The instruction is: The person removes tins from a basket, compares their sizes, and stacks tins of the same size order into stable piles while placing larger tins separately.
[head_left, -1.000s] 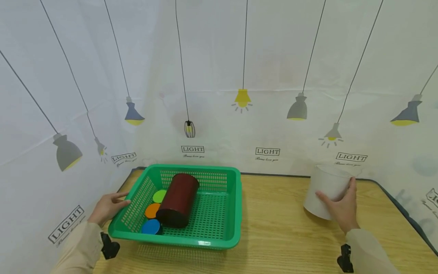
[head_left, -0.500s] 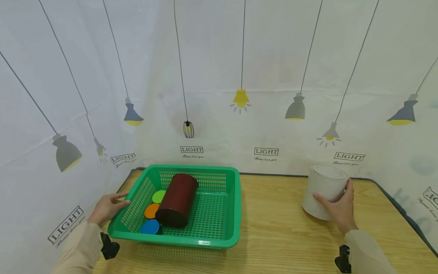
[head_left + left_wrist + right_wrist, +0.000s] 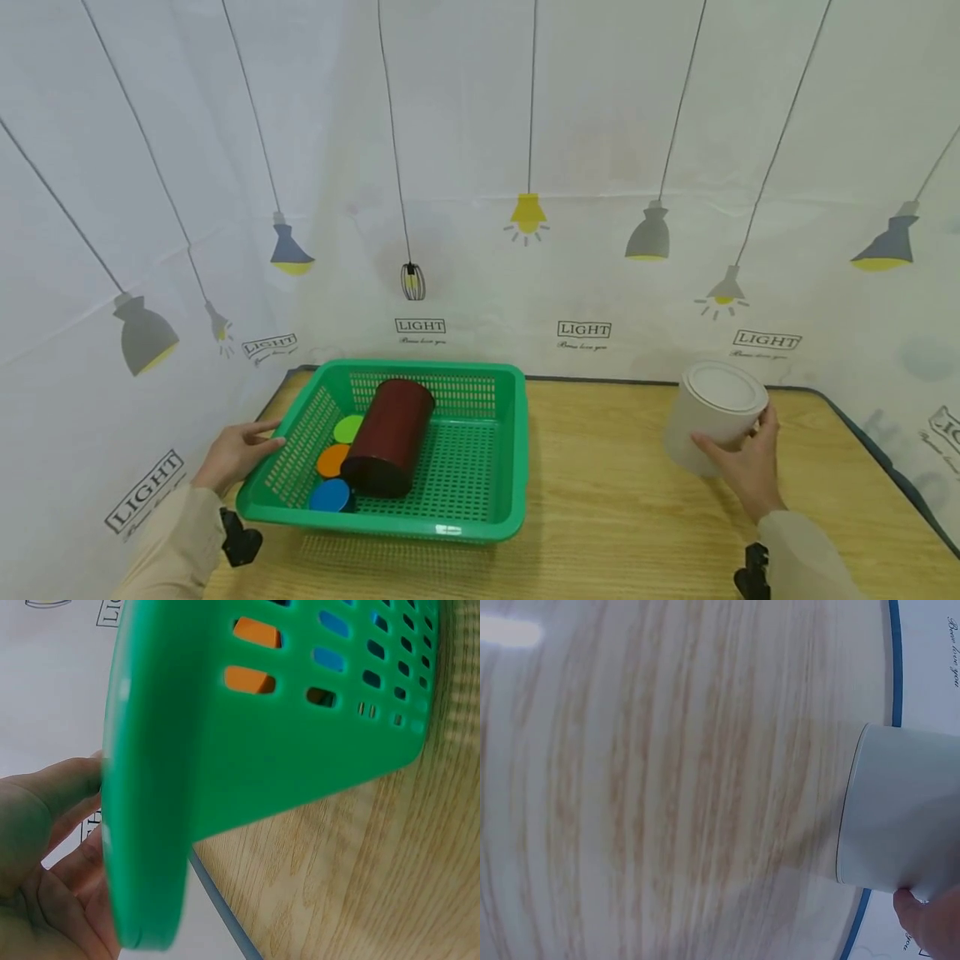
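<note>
A white cylindrical canister [image 3: 716, 417] is at the right back of the table, a round recessed end facing up in the head view. My right hand [image 3: 750, 467] grips its right side, thumb in front and fingers round the far side. Whether its lower edge touches the table, I cannot tell. A green plastic basket [image 3: 517, 467] stands at the left. My left hand [image 3: 236, 454] touches its left rim with thumb and fingers fairly straight. Inside lie a dark red cylinder [image 3: 390, 437] on its side and blue [image 3: 332, 495], orange [image 3: 332, 460] and lime green [image 3: 349, 429] round pieces.
The wooden table [image 3: 600, 517] has a dark edge along its back and sides. White cloth walls [image 3: 480, 275] printed with lamps rise close behind and beside it. Bare wood lies between the basket and the canister.
The white canister has tipped in my right hand, so its round end, hardly visible a second ago, now shows fully. My left hand and the basket keep their place.
</note>
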{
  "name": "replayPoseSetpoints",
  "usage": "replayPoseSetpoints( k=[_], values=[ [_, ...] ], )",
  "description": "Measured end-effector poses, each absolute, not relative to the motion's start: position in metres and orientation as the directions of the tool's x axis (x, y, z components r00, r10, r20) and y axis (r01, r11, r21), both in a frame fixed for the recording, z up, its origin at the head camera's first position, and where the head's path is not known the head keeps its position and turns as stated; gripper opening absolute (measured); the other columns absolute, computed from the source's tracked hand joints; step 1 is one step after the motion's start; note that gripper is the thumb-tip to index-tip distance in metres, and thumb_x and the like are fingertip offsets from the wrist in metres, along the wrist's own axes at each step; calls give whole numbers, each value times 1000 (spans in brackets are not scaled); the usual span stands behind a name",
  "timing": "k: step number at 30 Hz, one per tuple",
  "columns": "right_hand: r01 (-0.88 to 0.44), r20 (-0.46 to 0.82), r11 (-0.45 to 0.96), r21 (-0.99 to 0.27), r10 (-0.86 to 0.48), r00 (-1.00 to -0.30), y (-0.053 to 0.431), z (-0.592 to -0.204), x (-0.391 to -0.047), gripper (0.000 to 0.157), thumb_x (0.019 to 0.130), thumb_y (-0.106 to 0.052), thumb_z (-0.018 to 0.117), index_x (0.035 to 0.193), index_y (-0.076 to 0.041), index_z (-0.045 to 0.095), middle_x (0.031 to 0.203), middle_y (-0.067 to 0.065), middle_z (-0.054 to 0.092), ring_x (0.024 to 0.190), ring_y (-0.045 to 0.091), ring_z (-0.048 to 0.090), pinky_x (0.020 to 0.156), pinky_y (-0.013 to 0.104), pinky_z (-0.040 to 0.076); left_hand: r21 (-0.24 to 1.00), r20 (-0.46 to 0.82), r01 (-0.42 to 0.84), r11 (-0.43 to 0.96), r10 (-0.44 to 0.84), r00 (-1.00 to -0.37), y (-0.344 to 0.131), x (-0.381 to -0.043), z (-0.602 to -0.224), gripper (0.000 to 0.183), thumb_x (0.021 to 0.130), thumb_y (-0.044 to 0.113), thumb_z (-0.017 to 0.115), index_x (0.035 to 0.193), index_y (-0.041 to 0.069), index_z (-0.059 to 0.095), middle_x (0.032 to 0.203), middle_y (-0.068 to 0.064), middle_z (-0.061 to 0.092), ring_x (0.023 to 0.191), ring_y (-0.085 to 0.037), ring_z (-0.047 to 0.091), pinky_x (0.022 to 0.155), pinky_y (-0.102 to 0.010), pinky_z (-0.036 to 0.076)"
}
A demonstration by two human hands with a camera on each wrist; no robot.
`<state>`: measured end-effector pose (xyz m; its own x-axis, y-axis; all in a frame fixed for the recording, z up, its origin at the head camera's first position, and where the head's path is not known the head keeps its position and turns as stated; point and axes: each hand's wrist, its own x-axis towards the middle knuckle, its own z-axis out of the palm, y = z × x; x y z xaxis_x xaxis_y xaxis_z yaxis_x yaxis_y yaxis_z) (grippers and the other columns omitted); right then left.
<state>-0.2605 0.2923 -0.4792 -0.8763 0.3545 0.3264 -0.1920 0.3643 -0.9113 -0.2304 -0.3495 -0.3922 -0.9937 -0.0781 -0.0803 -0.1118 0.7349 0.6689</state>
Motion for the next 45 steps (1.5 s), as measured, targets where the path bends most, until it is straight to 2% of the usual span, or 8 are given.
replayPoseSetpoints(
  k=[10, 15, 21, 26, 31, 36, 40, 45],
  values=[
    [-130, 315, 442, -888, 376, -872, 288, -468, -258, 100, 72, -19, 74, 143, -21, 3, 139, 18, 14, 123, 40, 21, 95, 57, 25, 681, -84, -118, 722, -83, -993, -349, -230, -390, 53, 88, 21, 55, 128, -10, 39, 104, -34, 52, 70, -21, 60, 60, -34, 50],
    [-37, 226, 427, -903, 401, -888, 282, -451, -247, 99, 74, -13, 71, 143, -9, 0, 143, 23, 8, 124, 46, 17, 97, 58, 22, 693, -112, -145, 707, -93, -989, -349, -230, -391, 54, 88, 23, 55, 129, -9, 37, 106, -34, 52, 71, -20, 60, 61, -34, 51],
    [89, 76, 372, -924, 406, -911, 273, -440, -226, 95, 82, -23, 62, 140, -1, -11, 142, 28, -3, 126, 47, 10, 97, 58, 20, 700, -119, -154, 698, -99, -988, -348, -230, -392, 54, 88, 22, 56, 129, -9, 37, 106, -35, 51, 70, -21, 61, 61, -35, 51],
    [30, 98, 321, -947, 377, -921, 259, -438, -207, 93, 83, -16, 61, 139, 0, -11, 141, 29, -2, 126, 47, 9, 99, 56, 19, 700, -125, -161, 696, -102, -987, -348, -231, -393, 55, 88, 23, 56, 129, -9, 37, 108, -35, 50, 72, -22, 61, 62, -35, 51],
    [-22, 133, 306, -952, 348, -928, 240, -437, -198, 86, 83, -11, 62, 140, 1, -1, 138, 29, 12, 123, 44, 20, 98, 51, 25, 689, -113, -149, 709, -98, -989, -350, -232, -393, 56, 88, 24, 56, 129, -9, 38, 109, -36, 50, 73, -24, 61, 61, -36, 51],
    [-29, 124, 275, -961, 334, -934, 216, -426, -197, 66, 85, -11, 60, 138, 0, 21, 131, 15, 30, 115, 22, 34, 90, 25, 33, 692, -99, -128, 710, -83, -992, -350, -231, -393, 56, 88, 24, 56, 129, -9, 37, 108, -36, 50, 73, -25, 61, 61, -36, 51],
    [-82, 152, 258, -963, 262, -953, 196, -414, -200, 56, 86, -14, 59, 133, 0, 32, 124, 4, 36, 108, 11, 37, 79, 8, 35, 698, -97, -127, 705, -82, -992, -350, -230, -394, 55, 88, 24, 56, 129, -9, 37, 108, -35, 50, 72, -24, 61, 60, -36, 51],
    [-196, 239, 227, -954, 180, -954, 166, -399, -207, 45, 83, -10, 62, 123, 1, 43, 116, -1, 44, 102, 11, 44, 77, 9, 39, 705, -101, -131, 696, -85, -991, -348, -229, -393, 55, 88, 22, 56, 129, -9, 37, 109, -36, 50, 72, -25, 61, 60, -36, 51]
  ],
)
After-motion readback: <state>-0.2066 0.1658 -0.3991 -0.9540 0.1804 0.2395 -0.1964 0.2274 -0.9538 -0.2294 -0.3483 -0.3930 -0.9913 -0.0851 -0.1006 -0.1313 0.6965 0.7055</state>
